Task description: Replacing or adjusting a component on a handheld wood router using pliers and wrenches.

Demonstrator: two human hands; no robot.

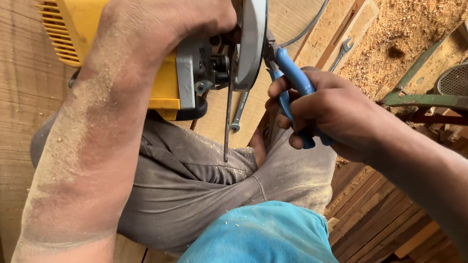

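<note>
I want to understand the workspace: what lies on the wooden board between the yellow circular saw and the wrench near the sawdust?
In the head view, the blue-handled pliers in the right hand lie between the yellow circular saw and that wrench.

One yellow circular saw (146, 53), one blue-handled pliers (292, 83), two wrenches (341, 53).

yellow saw (87, 29), blue-handled pliers (292, 73), grey trousers (195, 175).

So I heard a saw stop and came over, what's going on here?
A person sits on wooden boards with a yellow circular saw steadied by the left hand. The right hand grips blue-handled pliers, nose at the saw's blade guard. Two wrenches lie on the boards, sawdust beyond.
</note>
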